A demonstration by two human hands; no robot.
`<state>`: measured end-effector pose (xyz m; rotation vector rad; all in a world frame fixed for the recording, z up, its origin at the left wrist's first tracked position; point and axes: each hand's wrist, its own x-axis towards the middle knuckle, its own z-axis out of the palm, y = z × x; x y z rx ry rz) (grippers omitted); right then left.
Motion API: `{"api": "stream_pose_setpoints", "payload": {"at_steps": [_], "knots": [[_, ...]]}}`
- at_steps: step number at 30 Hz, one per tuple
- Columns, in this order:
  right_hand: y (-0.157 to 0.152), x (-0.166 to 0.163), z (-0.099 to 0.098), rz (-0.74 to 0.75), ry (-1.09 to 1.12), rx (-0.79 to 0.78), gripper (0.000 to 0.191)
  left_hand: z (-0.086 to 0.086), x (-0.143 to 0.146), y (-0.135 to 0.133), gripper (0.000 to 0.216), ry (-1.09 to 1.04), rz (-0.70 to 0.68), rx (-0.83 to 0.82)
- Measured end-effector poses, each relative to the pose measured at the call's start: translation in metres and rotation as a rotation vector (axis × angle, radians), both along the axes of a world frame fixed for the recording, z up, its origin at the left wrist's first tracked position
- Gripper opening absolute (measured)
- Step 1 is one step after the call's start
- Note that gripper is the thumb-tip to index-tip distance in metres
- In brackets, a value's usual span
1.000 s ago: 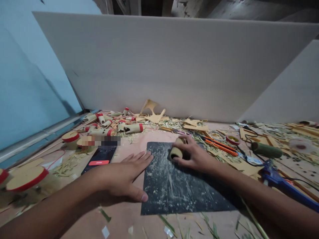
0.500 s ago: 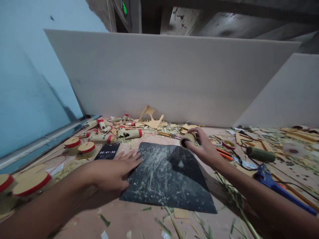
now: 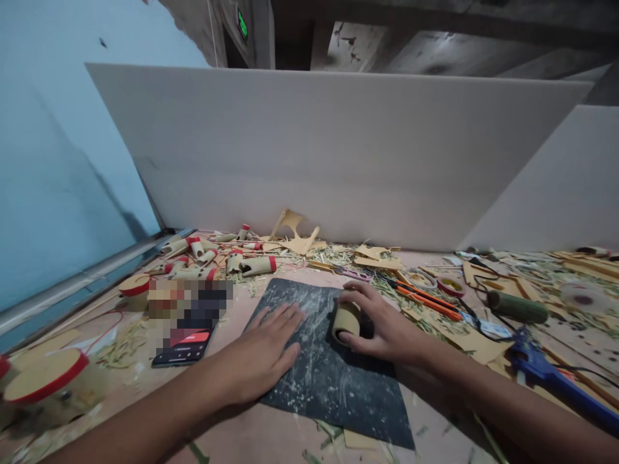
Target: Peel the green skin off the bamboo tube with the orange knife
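Note:
A dark cutting mat [image 3: 333,386], dusted with pale shavings, lies on the work surface in front of me. My left hand [image 3: 264,351] rests flat on its left part, fingers stretched out. My right hand [image 3: 382,325] is wrapped round a short tan bamboo tube [image 3: 345,320] that lies on its side on the mat, open end towards the left hand.
A phone [image 3: 186,341] lies left of the mat. Red-banded bamboo pieces [image 3: 251,263] and round red-rimmed discs [image 3: 41,380] litter the left. Orange cutters [image 3: 425,298], a green bamboo stick [image 3: 517,308], tape rolls and a blue glue gun [image 3: 546,374] lie right. White boards [image 3: 338,161] wall the back.
My right hand brought the bamboo tube down from above the mat's far edge onto the mat. The lifted mat settled flat again, and my left hand slid further onto it.

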<state>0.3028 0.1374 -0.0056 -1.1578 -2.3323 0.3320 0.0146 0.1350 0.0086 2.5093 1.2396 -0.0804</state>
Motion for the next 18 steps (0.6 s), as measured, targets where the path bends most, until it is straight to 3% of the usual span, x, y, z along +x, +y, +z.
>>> {"api": "stream_pose_setpoints", "payload": {"at_steps": [4,7,12,16,18], "knots": [[-0.002,-0.005,-0.008,-0.004,-0.035,-0.043,0.052,-0.012,0.007,-0.002,0.069,-0.092,0.092,0.137],[-0.017,-0.018,-0.008,0.006,-0.015,-0.081,0.05,-0.022,0.013,-0.003,0.065,-0.096,0.082,0.197],[-0.021,-0.024,-0.003,0.186,-0.029,-0.125,0.051,-0.027,0.014,0.0,0.063,-0.04,0.026,0.162],[-0.015,-0.02,-0.002,-0.042,-0.013,-0.116,0.036,-0.028,0.016,0.001,0.059,-0.04,0.055,0.196],[-0.018,-0.023,-0.002,0.043,-0.033,-0.136,0.041,-0.029,0.016,0.0,0.059,-0.038,0.046,0.198]]}}
